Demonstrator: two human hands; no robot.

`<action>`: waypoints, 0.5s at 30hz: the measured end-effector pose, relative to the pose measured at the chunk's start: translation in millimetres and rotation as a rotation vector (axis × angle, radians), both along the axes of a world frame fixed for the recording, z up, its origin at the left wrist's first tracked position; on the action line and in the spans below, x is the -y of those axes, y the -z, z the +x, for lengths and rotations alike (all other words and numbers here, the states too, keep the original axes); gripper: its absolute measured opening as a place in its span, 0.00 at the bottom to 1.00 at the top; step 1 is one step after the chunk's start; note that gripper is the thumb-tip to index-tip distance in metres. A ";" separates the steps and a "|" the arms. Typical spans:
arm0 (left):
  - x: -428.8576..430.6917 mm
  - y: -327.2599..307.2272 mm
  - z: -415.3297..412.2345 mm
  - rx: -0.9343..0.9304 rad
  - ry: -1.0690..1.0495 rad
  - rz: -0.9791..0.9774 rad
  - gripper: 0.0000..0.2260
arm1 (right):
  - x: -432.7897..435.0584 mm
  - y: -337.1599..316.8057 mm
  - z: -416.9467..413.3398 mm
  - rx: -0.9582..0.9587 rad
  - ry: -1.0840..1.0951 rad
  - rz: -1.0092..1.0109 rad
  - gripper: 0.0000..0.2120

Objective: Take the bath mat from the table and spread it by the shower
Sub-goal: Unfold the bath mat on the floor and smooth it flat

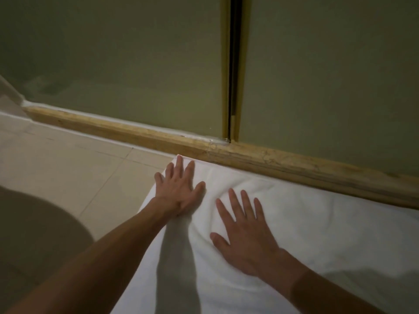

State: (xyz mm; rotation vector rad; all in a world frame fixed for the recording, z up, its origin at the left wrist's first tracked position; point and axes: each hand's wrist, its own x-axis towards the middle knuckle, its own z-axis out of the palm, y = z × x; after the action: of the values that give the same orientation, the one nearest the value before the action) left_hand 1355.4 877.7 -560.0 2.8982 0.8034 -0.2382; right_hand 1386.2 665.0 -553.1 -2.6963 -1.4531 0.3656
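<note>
A: Position of the bath mat point(317, 234)?
B: On the floor point(68, 159), far edge touching the shower threshold point(294, 164).
A: State of the hands?
B: The left hand point(179, 186) and right hand point(244, 236) press palm-down on the mat, fingers straight and spread, gripping nothing. The left hand is nearer the threshold.

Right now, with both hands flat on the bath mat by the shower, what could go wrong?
The folds bunched between the left hand and right hand may be left as a ridge if the hands lift now. The bath mat butts its far edge against the threshold, so pushing further could curl it up. On the smooth tile floor, the mat might slide.
</note>
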 end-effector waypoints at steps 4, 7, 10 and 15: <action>17.1 -7.1 3.5 0.050 -0.003 -0.035 0.37 | 21.9 -14.1 13.7 -0.147 -0.028 0.004 0.32; 58.0 -8.9 3.8 0.105 0.116 -0.059 0.36 | 58.1 -23.5 22.1 -0.114 -0.030 -0.032 0.31; 113.3 -13.2 7.2 0.144 0.240 -0.081 0.35 | 96.6 -34.3 30.8 -0.088 0.022 -0.080 0.31; 198.7 -15.8 14.7 0.124 0.400 -0.095 0.34 | 159.4 -51.0 38.4 -0.050 0.157 -0.112 0.32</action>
State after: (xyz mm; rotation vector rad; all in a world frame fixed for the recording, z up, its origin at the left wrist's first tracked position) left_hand 1370.1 679.0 -544.1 2.9188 0.1816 -0.1268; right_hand 1424.7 505.6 -502.0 -2.8420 -1.2331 0.5137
